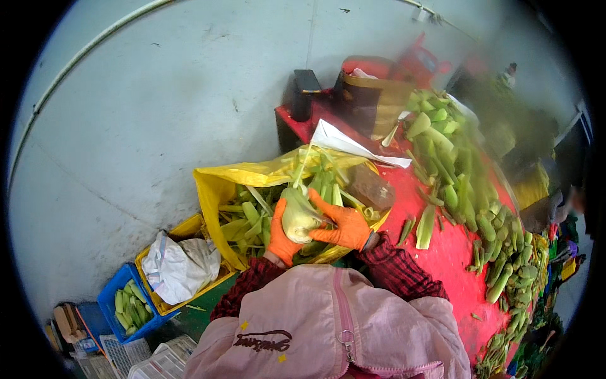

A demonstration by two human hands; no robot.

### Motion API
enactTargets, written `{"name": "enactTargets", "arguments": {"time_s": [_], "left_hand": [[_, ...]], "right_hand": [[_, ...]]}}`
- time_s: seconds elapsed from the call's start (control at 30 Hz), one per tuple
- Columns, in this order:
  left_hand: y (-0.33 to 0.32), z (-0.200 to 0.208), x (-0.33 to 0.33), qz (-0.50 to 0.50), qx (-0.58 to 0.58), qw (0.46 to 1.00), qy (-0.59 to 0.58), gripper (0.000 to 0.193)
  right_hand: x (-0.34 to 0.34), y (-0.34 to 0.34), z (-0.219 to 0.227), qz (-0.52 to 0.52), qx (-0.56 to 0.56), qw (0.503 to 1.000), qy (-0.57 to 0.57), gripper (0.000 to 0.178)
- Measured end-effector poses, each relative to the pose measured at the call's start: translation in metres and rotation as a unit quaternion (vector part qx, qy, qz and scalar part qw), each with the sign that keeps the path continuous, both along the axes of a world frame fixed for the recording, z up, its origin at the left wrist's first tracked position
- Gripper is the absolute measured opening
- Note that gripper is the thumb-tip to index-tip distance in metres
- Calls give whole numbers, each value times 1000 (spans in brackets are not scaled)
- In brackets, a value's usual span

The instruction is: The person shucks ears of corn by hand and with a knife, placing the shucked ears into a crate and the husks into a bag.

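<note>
A pale green fennel bulb (299, 211) with stalks at its far end is held between my two orange-gloved hands. My left hand (282, 234) wraps round its left side. Against its right side press the fingers and thumb of my right hand (346, 224), with a dark gap between them whose content I cannot make out. Under and around the bulb, cut green stalks and leaf pieces (243, 221) fill a container lined with a yellow bag (214, 183). A brown block (371, 187) sits at its right side.
To the right, a red table surface (435, 271) bears a long heap of green stalks and trimmings (451, 170). A white sheet (353, 145) lies beyond the bag. At left stand a yellow crate (167, 307) with a white sack (180, 265) and a blue crate (108, 297) of green pieces.
</note>
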State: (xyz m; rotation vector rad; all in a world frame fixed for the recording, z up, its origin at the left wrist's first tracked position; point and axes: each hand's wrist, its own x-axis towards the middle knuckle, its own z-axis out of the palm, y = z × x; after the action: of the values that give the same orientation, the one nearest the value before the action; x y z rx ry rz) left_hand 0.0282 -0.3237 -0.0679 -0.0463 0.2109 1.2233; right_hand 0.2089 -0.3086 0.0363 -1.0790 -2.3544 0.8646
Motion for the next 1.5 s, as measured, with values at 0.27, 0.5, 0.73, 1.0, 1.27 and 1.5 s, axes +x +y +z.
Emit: {"name": "enactTargets", "arguments": {"time_s": [0.27,0.5,0.73,1.0,1.27,1.5], "left_hand": [[-3,-25,-1,-65,6,991,-115,61],[-25,8,-22,-109,74,990,57,73],[-30,53,-10,30,46,997,55,79],[-9,16,-7,35,75,887,455,59],[-15,15,6,39,120,875,467,53],[-18,11,1,-1,142,897,420,63]], "right_hand": [[-7,22,-28,53,171,984,-18,39],[49,132,-74,-280,318,899,-108,23],[6,58,1,-218,-351,872,262,48],[-23,20,-26,-174,-365,907,120,43],[-3,24,-50,-235,-344,898,139,24],[0,16,-49,-253,-342,882,202,18]]}}
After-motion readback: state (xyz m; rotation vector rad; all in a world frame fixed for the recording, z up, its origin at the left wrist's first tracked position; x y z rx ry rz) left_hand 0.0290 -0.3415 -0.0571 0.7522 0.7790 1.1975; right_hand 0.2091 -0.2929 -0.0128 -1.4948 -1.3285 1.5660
